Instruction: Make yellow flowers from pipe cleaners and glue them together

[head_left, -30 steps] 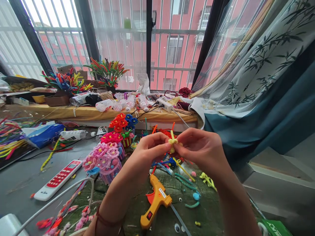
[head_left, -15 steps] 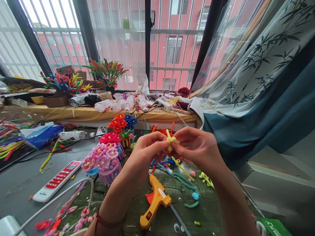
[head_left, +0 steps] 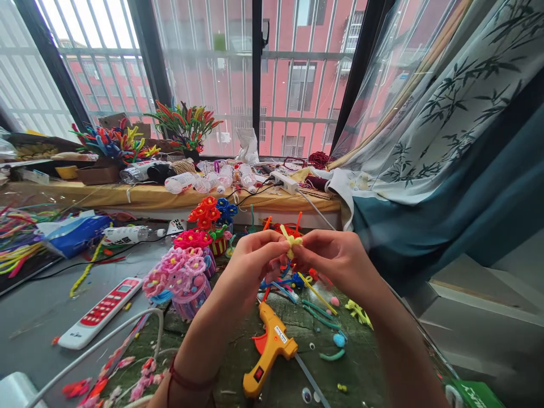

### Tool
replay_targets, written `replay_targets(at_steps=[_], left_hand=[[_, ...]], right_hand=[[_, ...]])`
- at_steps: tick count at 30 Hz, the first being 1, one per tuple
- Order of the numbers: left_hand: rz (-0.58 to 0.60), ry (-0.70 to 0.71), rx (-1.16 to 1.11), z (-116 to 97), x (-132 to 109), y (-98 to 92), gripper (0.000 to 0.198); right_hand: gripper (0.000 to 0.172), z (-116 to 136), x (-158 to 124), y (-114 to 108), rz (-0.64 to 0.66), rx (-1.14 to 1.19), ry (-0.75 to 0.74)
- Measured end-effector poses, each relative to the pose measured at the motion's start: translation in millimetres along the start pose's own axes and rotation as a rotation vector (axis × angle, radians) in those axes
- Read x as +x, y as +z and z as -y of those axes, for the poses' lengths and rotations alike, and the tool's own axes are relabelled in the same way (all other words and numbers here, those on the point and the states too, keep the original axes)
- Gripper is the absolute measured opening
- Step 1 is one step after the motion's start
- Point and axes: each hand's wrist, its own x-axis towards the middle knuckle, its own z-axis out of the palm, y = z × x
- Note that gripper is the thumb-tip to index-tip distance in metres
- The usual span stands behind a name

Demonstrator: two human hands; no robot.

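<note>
- Your left hand (head_left: 255, 258) pinches the near side of a small yellow fuzzy piece (head_left: 293, 243) between thumb and fingers.
- Your right hand (head_left: 334, 255) pinches the same piece from the other side, so your 2 hands meet around it at the middle of the view.
- The piece is held up above the bench (head_left: 359, 368), with 1 pale yellow end sticking up past your fingertips; your fingers cover much of it, so its full shape is hard to make out, though it looks like bent pipe cleaner.
- Below your hands lies an orange glue gun (head_left: 268, 345) on its side, its handle towards you and a grey glue stick (head_left: 306, 371) jutting from its back.
- To the right of the gun you have a yellow strip (head_left: 318, 294), curved teal stems (head_left: 321, 313), a light blue pompom (head_left: 339, 340) and a pink pompom (head_left: 335, 301).
- Farther right, near your right forearm, sits a yellow-green fuzzy bundle (head_left: 359, 313).
- Near the bottom edge, a googly eye (head_left: 306, 395) lies beside the glue stick.
- Left of your left hand stands a pot of pink fuzzy flowers (head_left: 182, 272), with red flowers (head_left: 204, 212) and blue flowers (head_left: 226, 209) behind it.
- Farther left lies a white remote with red keys (head_left: 100, 311).
</note>
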Motion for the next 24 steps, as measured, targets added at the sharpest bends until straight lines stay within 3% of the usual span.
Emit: replay_targets(at_steps=[3,10,12,15,20,24], left_hand=[[0.013,0.0,0.04,1,1,-1.6,0.022],[0.03,0.095,0.243,-5,-3,0.5,0.02],[0.038,0.221,0.43,-7,-5,-1.4,0.017],[0.002,0.521,0.808,-7,-4,-8.1,0.012],[0.033,1.044,1.151,-6,-2,-18.8,0.01],[0.04,1.254,1.344,-3,-3,-16.5,0.012]], right_hand=[[0.023,0,0,1,0.032,0.006,0.001],[0.016,4,1,6,-0.061,0.029,0.007],[0.016,5,0,7,-0.086,0.067,0.015],[0.014,6,0,8,-0.098,0.102,0.026],[0.012,5,1,7,-0.09,0.091,0.028],[0.009,3,1,6,-0.109,0.091,0.018]])
